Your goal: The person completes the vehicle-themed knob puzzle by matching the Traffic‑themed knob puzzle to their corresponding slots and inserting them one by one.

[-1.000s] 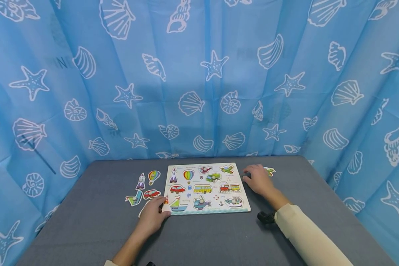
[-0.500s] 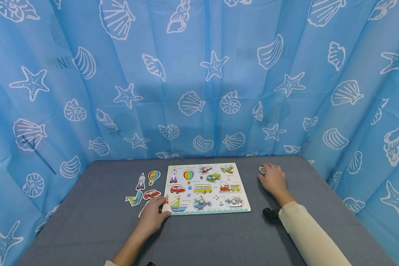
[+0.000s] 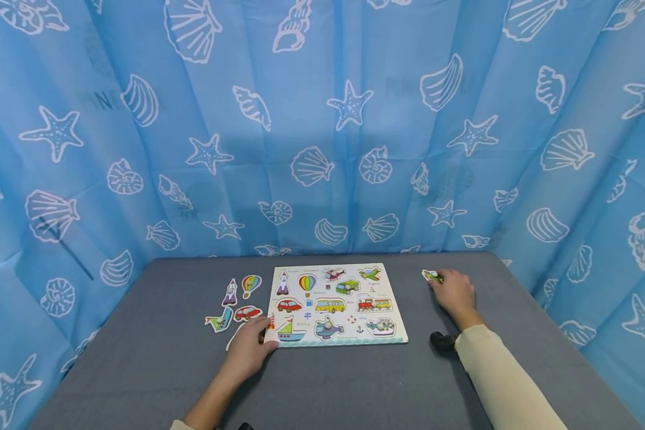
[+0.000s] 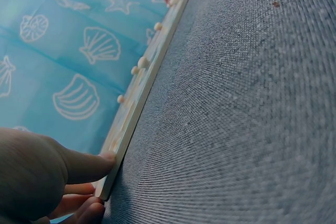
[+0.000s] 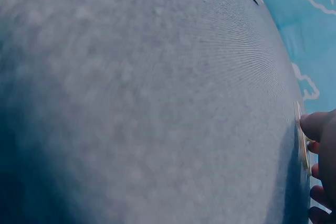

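My left hand [image 3: 247, 349] grips the front left corner of a white wooden peg puzzle board [image 3: 349, 342]. In the left wrist view the thumb presses the top of the board [image 4: 137, 108] and the other fingers curl beneath its edge. Right of the board, my right hand [image 3: 455, 294] pinches a green airplane puzzle piece [image 3: 431, 275], partly hidden by the fingers. Seen from the right wrist, the thin piece [image 5: 301, 137] is tilted on edge between thumb and fingers, close to the cloth.
Left of the board lie a rocket piece [image 3: 230, 294], a balloon piece [image 3: 251, 284], a sailboat piece [image 3: 220, 321] and a red car piece [image 3: 247, 313]. Another piece is mostly hidden behind the left hand. Grey cloth [image 3: 349, 388] covers the table; a blue shell-print curtain [image 3: 322, 209] hangs behind.
My right hand has moved right, away from the board, to the airplane piece and now pinches it. The left hand keeps its hold on the board.
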The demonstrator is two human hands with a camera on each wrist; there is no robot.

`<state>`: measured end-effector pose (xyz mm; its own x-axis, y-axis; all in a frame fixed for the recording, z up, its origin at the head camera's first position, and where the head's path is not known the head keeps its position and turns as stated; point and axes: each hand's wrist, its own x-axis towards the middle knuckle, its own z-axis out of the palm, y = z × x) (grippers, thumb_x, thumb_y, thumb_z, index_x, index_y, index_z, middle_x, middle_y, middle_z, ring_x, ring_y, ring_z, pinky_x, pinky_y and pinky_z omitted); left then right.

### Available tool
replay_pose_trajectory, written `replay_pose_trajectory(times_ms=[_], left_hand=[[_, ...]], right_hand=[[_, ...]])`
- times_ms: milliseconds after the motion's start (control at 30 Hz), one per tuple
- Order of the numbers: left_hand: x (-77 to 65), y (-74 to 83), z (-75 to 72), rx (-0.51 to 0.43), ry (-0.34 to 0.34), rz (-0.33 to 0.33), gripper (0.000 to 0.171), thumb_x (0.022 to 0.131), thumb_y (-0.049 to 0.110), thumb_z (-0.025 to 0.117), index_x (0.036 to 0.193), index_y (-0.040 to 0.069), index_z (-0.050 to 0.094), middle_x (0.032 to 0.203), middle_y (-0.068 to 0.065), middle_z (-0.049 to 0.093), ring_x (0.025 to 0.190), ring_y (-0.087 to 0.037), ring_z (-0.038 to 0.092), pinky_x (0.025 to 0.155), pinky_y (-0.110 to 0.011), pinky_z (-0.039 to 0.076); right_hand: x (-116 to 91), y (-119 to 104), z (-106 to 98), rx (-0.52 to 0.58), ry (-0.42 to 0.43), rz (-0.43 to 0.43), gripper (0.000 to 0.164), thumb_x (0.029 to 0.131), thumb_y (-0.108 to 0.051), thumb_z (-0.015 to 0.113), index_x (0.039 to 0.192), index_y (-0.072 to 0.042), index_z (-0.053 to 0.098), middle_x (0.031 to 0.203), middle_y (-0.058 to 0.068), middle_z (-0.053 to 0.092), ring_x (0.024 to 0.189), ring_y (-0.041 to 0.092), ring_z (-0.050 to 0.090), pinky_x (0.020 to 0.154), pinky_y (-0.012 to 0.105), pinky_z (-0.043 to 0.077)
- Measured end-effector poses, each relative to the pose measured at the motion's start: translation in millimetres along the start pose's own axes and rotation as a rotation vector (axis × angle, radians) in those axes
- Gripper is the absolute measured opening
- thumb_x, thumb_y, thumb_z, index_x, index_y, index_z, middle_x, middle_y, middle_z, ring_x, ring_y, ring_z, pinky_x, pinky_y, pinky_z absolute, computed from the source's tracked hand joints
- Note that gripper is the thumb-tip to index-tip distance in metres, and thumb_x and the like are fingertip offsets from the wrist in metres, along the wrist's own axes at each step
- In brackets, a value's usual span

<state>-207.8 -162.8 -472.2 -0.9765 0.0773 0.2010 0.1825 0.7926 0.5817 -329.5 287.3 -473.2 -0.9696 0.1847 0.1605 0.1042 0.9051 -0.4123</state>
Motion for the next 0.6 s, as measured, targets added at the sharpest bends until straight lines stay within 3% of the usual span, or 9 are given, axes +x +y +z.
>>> replay_pose_trajectory(times_ms=[200,600], left_hand=[[0.5,-0.4,1.2,0.003,-0.001,-0.008,0.049,0.077,0.010,0.081,0.121,-0.004,0.065,0.122,-0.019,0.061,0.101,-0.028,0.058,0.084,-0.046,0.045],[0.4,0.5,0.2,0.010,0.000,0.007,0.049,0.076,0.010,0.082,0.119,-0.005,0.065,0.120,-0.018,0.062,0.091,-0.023,0.058,0.077,-0.041,0.046]], right_hand=[[1.8,-0.6,0.8,0.037,0.033,0.005,0.040,0.097,-0.024,0.058,0.125,0.004,0.059,0.126,0.030,0.053,0.114,0.050,0.042,0.087,0.060,0.031],[6.4,-10.4,9.7,0.078,0.097,0.022,0.024,0.094,-0.019,0.061,0.105,0.002,0.067,0.107,0.025,0.063,0.106,0.047,0.048,0.084,0.057,0.033]])
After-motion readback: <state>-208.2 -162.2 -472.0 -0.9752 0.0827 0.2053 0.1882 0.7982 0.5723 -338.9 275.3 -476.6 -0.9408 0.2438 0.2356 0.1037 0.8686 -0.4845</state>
